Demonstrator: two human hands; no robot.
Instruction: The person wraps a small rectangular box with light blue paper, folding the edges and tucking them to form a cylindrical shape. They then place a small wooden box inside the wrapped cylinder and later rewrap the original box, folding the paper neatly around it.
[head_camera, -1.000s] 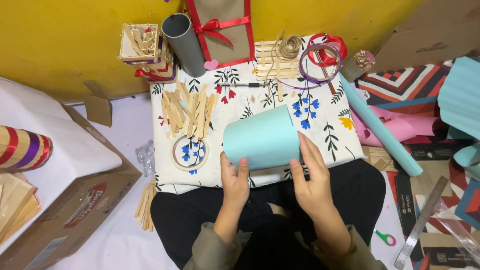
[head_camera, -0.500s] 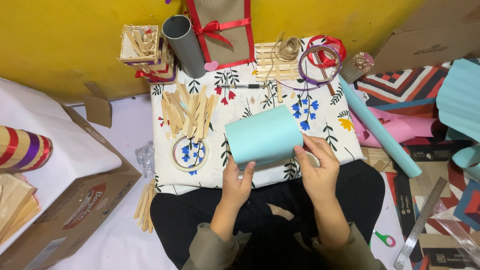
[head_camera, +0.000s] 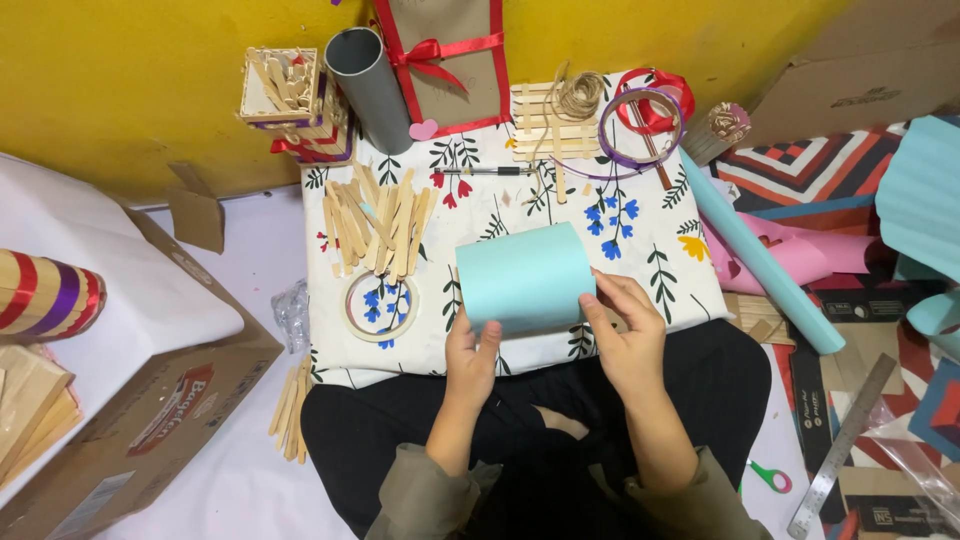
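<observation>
Light-blue paper (head_camera: 522, 278), curled into a loose roll, sits over the near edge of the floral cloth (head_camera: 660, 235), held from both sides by the seated person. Their left hand (head_camera: 470, 355) grips the roll's lower left corner, thumb on top and fingers tucked beneath, closed on the sheet. Their right hand (head_camera: 625, 335) clasps the right edge, thumb pressed against the paper's side and fingers curled round behind it. The roll lies tilted a little, its right end slightly higher.

Just left of the roll lies a ring of tape (head_camera: 380, 306), flat on the cloth. Beyond that, a heap of wooden craft sticks (head_camera: 378, 222) spreads out like a fan. A black pen (head_camera: 490, 171) lies further back, with a grey tube (head_camera: 365, 85) and a brown box tied with red ribbon (head_camera: 445, 60) against the yellow wall. A purple hoop (head_camera: 640, 130) rests at the far right corner of the cloth. A long rolled blue sheet (head_camera: 760, 262) runs off the cloth's right side, and a metal ruler (head_camera: 845, 445) lies on the floor well to the right.
</observation>
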